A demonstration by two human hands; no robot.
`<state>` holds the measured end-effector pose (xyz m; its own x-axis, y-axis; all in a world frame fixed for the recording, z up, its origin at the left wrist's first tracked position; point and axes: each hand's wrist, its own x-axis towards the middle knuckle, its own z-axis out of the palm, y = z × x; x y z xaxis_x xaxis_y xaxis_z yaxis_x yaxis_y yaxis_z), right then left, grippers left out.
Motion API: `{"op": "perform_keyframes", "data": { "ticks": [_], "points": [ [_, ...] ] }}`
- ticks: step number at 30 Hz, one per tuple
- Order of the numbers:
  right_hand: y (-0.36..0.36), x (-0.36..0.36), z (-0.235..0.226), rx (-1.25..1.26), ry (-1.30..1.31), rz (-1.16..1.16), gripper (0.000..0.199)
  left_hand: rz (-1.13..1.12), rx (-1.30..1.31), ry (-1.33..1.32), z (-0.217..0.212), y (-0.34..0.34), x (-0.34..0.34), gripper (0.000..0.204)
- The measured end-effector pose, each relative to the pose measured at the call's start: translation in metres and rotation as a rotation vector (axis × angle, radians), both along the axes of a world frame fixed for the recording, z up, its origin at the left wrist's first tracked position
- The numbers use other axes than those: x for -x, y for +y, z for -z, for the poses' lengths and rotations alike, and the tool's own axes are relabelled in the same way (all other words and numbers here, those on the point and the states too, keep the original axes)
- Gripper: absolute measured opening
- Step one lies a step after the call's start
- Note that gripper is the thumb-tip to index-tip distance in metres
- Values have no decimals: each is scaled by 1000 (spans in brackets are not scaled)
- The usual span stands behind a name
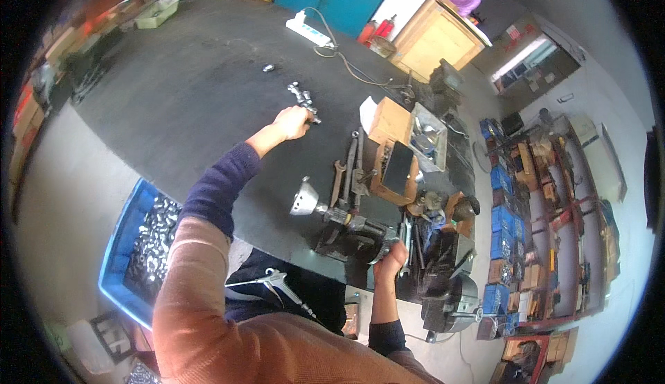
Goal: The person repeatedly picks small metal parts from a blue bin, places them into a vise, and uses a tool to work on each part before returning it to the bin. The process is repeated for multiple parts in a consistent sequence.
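I'm seeing the left hand (294, 122) down at some shiny metal bits (305, 97), right hand (392, 256) wrapped on that dark bench fixture (346, 242).

Your left grip (294, 122) partly hides small metal pieces (300, 96); your right grip (391, 258) hides part of the metal device (355, 235).
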<state>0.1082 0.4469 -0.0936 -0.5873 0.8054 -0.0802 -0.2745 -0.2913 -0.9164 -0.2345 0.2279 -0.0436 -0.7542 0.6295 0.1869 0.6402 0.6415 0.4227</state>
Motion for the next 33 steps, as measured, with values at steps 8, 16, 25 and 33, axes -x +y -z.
{"op": "perform_keyframes", "data": {
  "ticks": [8, 16, 25, 33],
  "points": [
    [-8, -4, 1, 34, -45, -43, 12, -31, 187, 133, 36, 32, 39, 23],
    [-17, -13, -13, 99, -45, 2, 8, 193, -431, -410, -11, -66, -54, 20],
    [-13, -11, -11, 21, -71, -1, 11, 351, -967, -783, -63, -114, -176, 16],
    [-33, -30, -37, 10, -7, -40, 13, 354, -945, -841, -65, -112, -173, 14]
  ]
}}
